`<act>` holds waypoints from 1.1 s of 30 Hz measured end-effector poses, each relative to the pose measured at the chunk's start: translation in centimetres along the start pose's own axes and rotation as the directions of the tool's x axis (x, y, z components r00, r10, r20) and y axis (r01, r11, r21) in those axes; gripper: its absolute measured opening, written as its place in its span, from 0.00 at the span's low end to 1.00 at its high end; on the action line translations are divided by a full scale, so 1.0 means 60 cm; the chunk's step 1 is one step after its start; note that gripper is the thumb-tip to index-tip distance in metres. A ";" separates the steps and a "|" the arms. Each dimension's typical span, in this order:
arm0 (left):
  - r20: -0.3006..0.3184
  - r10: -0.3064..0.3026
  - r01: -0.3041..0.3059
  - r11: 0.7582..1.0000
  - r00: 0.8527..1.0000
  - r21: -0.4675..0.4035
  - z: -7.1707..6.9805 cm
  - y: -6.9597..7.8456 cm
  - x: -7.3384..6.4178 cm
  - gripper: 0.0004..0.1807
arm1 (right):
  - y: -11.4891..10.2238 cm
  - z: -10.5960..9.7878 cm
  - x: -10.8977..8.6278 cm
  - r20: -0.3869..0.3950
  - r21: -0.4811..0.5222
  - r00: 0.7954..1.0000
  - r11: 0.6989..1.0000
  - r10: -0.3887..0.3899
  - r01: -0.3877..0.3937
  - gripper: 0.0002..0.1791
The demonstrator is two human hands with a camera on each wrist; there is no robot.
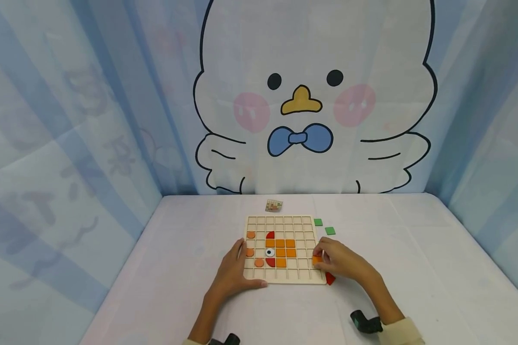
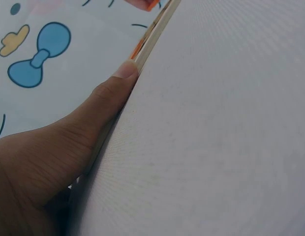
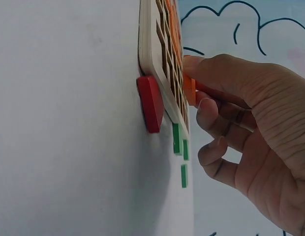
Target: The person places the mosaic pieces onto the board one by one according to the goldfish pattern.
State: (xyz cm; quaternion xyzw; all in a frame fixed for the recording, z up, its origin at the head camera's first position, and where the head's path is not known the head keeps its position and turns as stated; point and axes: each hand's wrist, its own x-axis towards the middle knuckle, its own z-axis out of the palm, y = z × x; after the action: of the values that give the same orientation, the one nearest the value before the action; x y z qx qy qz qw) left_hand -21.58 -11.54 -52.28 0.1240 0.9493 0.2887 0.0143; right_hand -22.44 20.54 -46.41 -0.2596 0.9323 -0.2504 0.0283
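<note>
A wooden grid board (image 1: 304, 275) lies on the table, with orange square tiles (image 1: 280, 243), red quarter-round tiles (image 1: 270, 262), orange round pieces (image 1: 259, 262) and an eye-patterned round tile (image 1: 270, 252) in its cells. My left hand (image 1: 230, 273) rests at the board's left front corner, its straight thumb against the front edge in the left wrist view. With thumb and fingertips, my right hand (image 1: 338, 258) pinches an orange tile (image 3: 190, 88) over the board's right side. Beside that edge lies a red tile (image 1: 330, 278), partly hidden from the head camera.
Green tiles (image 1: 330, 231) lie off the board's right back corner. Behind the board is a small patterned card (image 1: 274, 206). A white-covered table (image 1: 198, 220) meets a curtain printed with a cartoon bird (image 1: 302, 48); side curtains (image 1: 69, 143) flank it.
</note>
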 end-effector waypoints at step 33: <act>0.006 0.010 -0.010 1.000 1.000 -0.019 -0.002 -0.001 0.003 0.74 | -0.068 0.059 0.060 0.048 -0.088 0.999 0.996 -0.011 0.016 0.13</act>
State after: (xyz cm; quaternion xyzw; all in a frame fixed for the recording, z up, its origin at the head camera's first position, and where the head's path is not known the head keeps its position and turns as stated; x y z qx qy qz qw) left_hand -21.77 -11.65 -52.21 0.1293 0.9458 0.2976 0.0168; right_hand -23.00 14.11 -47.26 -0.2728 0.9397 -0.2029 0.0373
